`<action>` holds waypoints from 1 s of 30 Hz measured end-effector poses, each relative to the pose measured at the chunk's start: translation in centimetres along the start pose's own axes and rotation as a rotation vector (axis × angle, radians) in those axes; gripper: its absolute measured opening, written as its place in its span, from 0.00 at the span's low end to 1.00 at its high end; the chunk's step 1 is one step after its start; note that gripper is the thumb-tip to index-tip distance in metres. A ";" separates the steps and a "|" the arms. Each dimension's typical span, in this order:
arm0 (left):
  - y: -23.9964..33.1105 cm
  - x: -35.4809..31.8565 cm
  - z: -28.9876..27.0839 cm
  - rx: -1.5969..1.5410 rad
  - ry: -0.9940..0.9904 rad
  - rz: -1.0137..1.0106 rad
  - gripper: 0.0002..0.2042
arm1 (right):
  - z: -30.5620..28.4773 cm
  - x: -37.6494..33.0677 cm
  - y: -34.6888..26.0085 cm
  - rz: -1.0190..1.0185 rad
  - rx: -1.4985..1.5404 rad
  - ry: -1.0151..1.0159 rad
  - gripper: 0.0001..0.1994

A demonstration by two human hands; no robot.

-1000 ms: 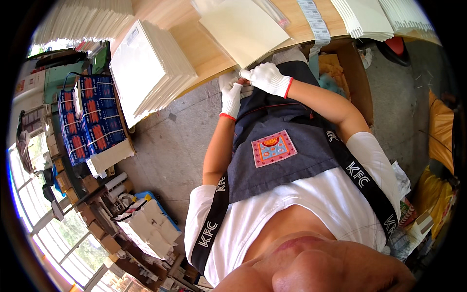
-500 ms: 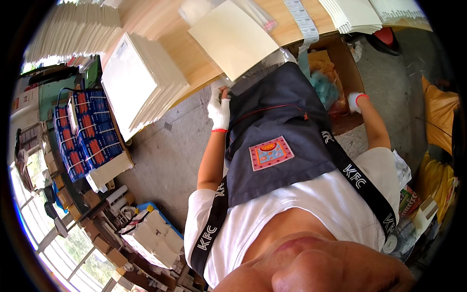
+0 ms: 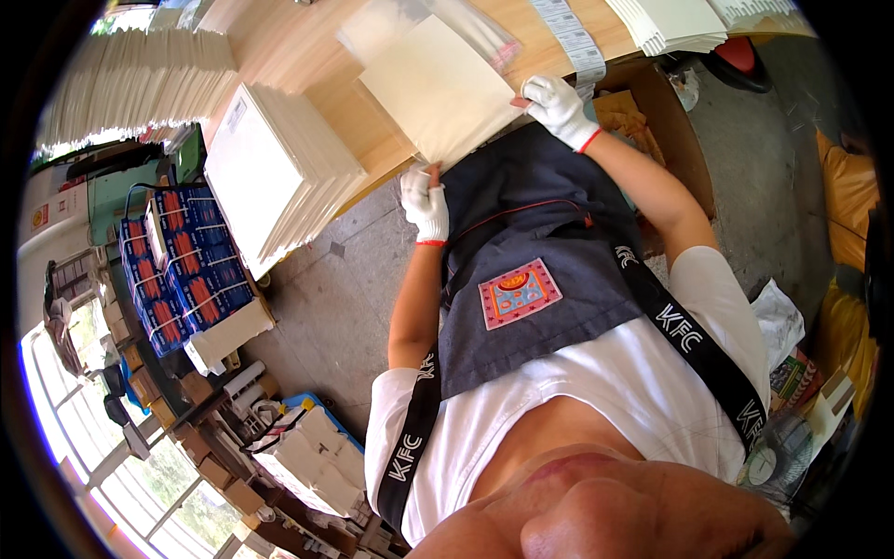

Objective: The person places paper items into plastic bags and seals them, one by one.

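A cream flat card [image 3: 438, 88] lies on the wooden table [image 3: 307, 56], overhanging its near edge. My left hand [image 3: 425, 200], in a white glove, touches the card's near corner from below the edge. My right hand [image 3: 557, 105], also gloved, pinches the card's right corner. Under the card's far end lies a clear plastic bag [image 3: 470, 28]. My dark apron hangs just below the table edge.
A tall stack of cream cards [image 3: 275, 172] stands left of the hands. More stacks [image 3: 140, 84] line the table's left end and a stack [image 3: 675, 23] sits at the upper right. A label strip [image 3: 573, 37] runs beside the card. A cardboard box [image 3: 652, 112] sits below the table; blue cartons [image 3: 177, 265] sit left.
My right hand came up from the box at the right and took the card's right corner. My left hand stayed at the card's near corner.
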State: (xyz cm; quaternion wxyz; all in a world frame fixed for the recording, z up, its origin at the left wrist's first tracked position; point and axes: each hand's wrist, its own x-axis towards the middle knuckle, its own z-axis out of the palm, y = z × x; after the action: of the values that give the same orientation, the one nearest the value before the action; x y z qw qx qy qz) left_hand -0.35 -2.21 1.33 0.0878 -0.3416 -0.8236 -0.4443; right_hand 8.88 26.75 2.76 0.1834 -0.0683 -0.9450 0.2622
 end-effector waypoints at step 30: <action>13.8 3.9 13.6 -1.100 -0.756 -1.057 0.06 | -11.0 -8.4 -1.5 -0.170 -0.082 0.191 0.09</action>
State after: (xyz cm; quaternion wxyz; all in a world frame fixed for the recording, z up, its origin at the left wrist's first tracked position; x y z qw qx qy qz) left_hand 7.75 15.55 4.37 -0.5905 -0.0314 -0.5157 -0.6199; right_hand 20.77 28.80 9.69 0.2913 -0.0201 -0.9355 0.1990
